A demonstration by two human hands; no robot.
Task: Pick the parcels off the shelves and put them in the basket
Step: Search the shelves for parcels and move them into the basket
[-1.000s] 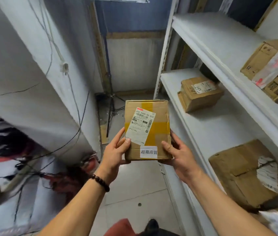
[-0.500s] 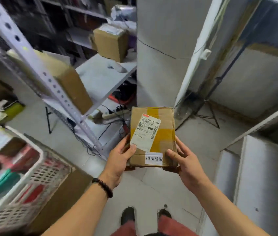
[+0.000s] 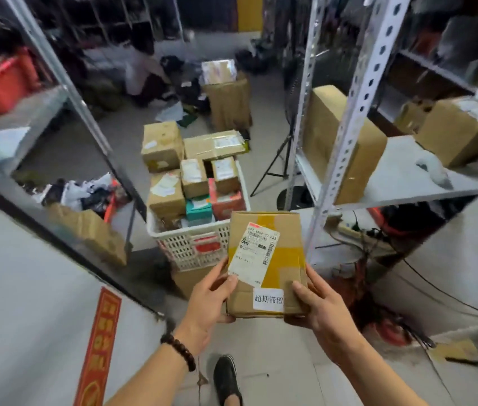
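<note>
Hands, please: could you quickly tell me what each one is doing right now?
Left hand: gripping the cardboard parcel at its left edge.
Right hand: gripping the same parcel at its right edge.

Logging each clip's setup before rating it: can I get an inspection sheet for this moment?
Surface: grey tiled floor.
Job's things: cardboard parcel held before the white basket, which is heaped with parcels.
Clutter: loose bags under the left shelf.
Hands: left hand and right hand grip the parcel's lower sides.
Cables: black cables tangle under the right shelf.
Surroundings: perforated upright, big box on the right shelf, a person crouching far back.
</note>
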